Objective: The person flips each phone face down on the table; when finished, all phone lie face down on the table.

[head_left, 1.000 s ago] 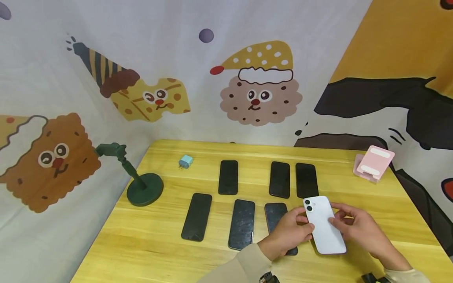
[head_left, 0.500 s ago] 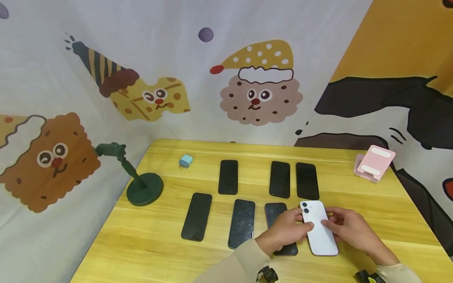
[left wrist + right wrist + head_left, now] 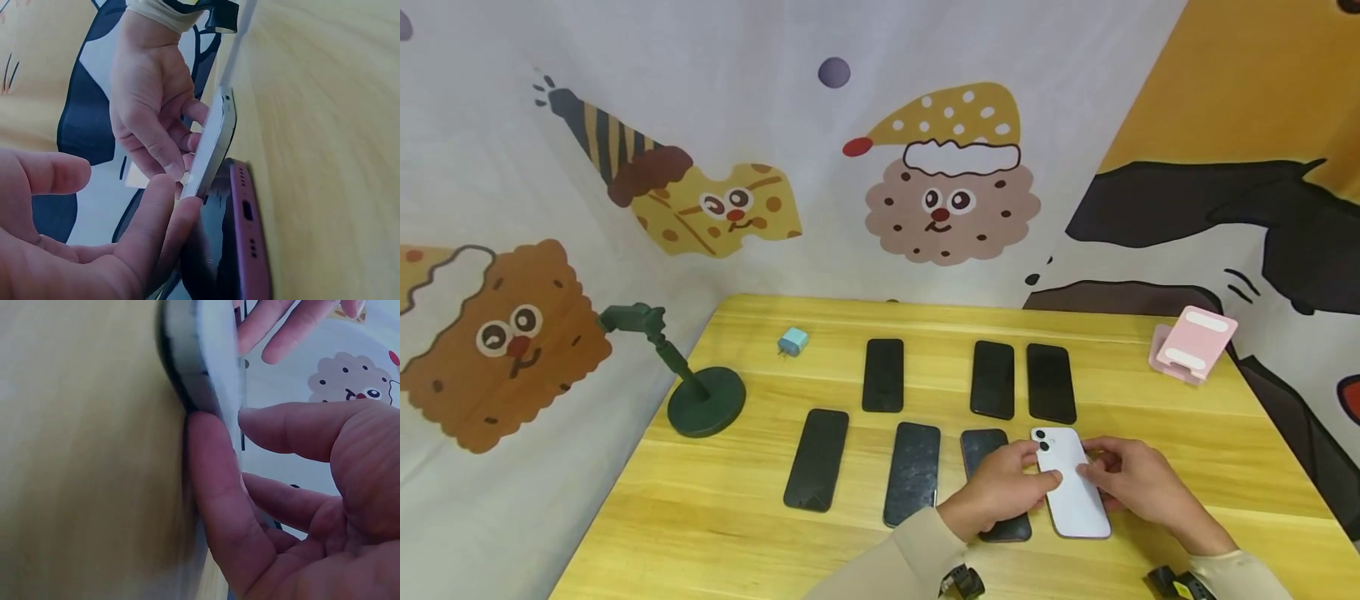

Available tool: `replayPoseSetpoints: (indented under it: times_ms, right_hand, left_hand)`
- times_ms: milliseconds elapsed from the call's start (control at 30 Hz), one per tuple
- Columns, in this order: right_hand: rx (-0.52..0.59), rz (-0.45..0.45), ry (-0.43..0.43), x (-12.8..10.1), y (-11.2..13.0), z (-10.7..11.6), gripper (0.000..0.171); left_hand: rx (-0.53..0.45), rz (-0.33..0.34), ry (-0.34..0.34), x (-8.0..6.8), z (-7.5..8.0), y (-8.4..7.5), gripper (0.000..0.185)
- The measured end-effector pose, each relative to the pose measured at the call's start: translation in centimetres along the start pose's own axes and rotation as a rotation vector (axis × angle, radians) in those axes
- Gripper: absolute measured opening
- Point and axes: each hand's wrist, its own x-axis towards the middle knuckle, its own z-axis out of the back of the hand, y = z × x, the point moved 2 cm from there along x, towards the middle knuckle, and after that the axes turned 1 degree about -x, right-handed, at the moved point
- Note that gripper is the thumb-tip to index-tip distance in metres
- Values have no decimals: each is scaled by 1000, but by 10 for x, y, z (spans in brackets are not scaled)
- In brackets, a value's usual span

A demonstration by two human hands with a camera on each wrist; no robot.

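A white smartphone [image 3: 1077, 500] lies back up at the front right, its two camera lenses at the upper left corner. My left hand [image 3: 1006, 490] pinches its left edge between thumb and fingers, while my right hand [image 3: 1138, 483] holds the right edge, thumb on the back. In the right wrist view a finger [image 3: 215, 469] reaches under the phone's edge, close to the tabletop. Beneath my left hand lies a dark phone [image 3: 983, 448], partly covered; the left wrist view shows its reddish frame [image 3: 247, 231] and charging port.
Screen-up dark phones lie in two rows: a back one [image 3: 883, 375], a back pair [image 3: 992, 380] [image 3: 1051, 383], and front ones [image 3: 817, 460] [image 3: 913, 473]. A green stand [image 3: 707, 402] and blue charger plug [image 3: 793, 341] stand left. A pink phone stand [image 3: 1195, 343] is at the back right.
The white phone has come down and shifted left, beside the dark phone under my left hand. Both hands have moved with it, still holding its edges.
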Motion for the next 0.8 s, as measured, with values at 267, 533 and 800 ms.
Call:
replayPoseSetpoints:
  times_ms: [267, 533, 800]
  right_hand:
    - [19, -17, 5, 0, -2, 1, 48]
    - [-116, 83, -83, -2, 11, 1, 44]
    - [-102, 213, -137, -2, 38, -17, 36]
  left_hand:
    - [-36, 6, 25, 0, 4, 4, 48]
    - [-87, -56, 14, -8, 15, 4, 41]
    - [-50, -82, -46, -23, 43, 7, 37]
